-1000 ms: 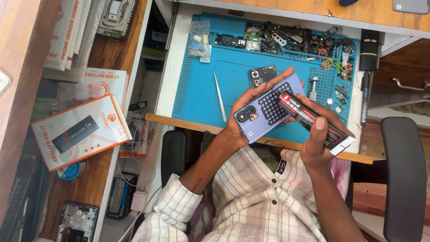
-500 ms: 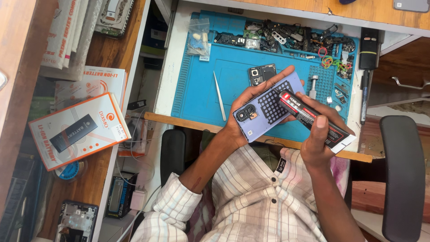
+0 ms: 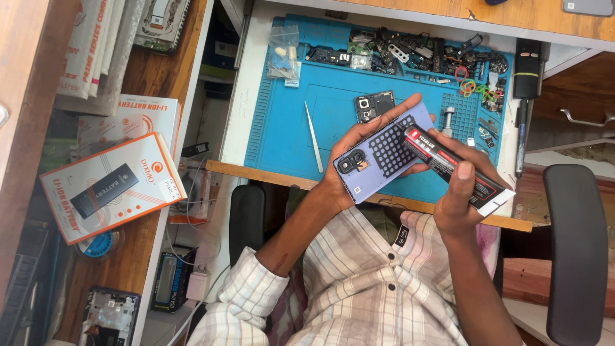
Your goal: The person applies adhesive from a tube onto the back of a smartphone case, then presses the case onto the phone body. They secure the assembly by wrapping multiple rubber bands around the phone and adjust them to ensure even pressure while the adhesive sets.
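Note:
My left hand (image 3: 349, 163) grips a lilac phone back cover (image 3: 383, 154), inner side up, with a dark dotted pad and a camera cut-out at its lower left end. In my right hand (image 3: 462, 186) is a black and red glue tube (image 3: 448, 168), its tip resting on the cover's right part. Both are held above the near edge of a blue work mat (image 3: 288, 128). Metal tweezers (image 3: 314, 136) lie on the mat left of my left hand. A small dark phone module (image 3: 375, 106) lies just beyond the cover.
Several loose phone parts and rubber bands (image 3: 471, 83) fill the mat's far edge. A small plastic bag (image 3: 284, 54) lies at its far left. Battery boxes (image 3: 109, 189) sit on the wooden shelf at left. A black chair arm (image 3: 576, 250) stands at right.

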